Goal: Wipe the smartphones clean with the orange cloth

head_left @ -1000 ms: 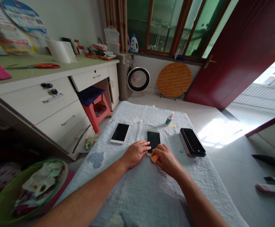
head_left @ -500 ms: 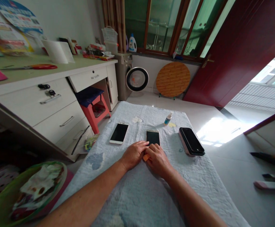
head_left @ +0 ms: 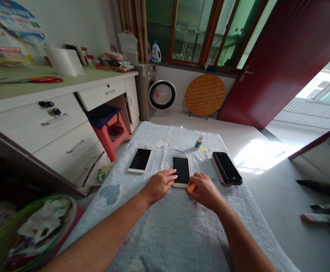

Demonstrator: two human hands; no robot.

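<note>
Head view: hands (head_left: 159,186) (head_left: 206,189) (left flat on phone (head_left: 182,168), right curled round orange scrap (head_left: 191,187)), bottle (head_left: 199,142), green tub (head_left: 0,238) of crumpled material (head_left: 41,223).

Top: pale blue cloth (head_left: 165,230), wrinkled | left: white phone (head_left: 140,160), face up | middle: second phone (head_left: 182,170), face up | far side: spray bottle (head_left: 199,142), standing | right: stack (head_left: 226,169), black phone (head_left: 229,166) uppermost

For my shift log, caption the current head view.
Left hand on the middle phone, right hand holding an orange item beside it.
</note>
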